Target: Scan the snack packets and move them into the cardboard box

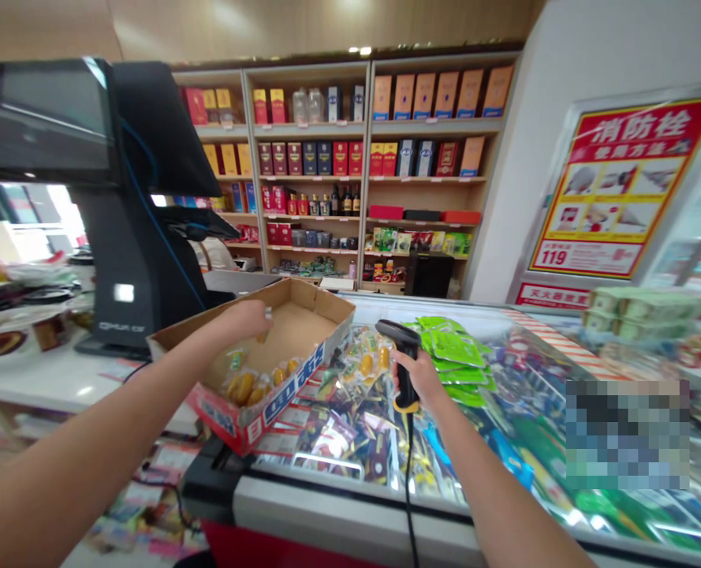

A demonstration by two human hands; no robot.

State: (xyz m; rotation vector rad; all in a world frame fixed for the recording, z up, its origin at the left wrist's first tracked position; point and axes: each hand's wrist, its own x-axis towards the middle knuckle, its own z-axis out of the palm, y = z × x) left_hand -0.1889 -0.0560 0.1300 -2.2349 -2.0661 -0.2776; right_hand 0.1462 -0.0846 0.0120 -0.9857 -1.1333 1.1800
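Standing at a shop checkout, I face tall wooden shelves (326, 173) of boxed liquor and bottles. Off past my left grip (247, 319), a black till terminal (137, 237) rises from the white table (48, 386). Ahead of my right grip (418, 379) spreads a glass-topped chest freezer (350, 505), its grey front rim just below both hands. Mixed bright snack packets (350, 418) crowd the freezer below my right grip, though I cannot tell whether they lie on the glass or under it. Just beyond that grip, a heap of green packets (450, 355) lies across the freezer.

Between my two grips sits a shallow cardboard box (279, 394), open at the top, spanning the gap between the table and the freezer. Inside, just below my left grip, a small cluster of clear yellow-filled packets (252, 386) gathers in the near corner. My left grip is pinched narrow over the box around a small pale item (266, 322), too small to name. My right grip is wrapped fully around the handle of a black barcode scanner (405, 367), its head pointing up and its cable (410, 481) hanging straight down.
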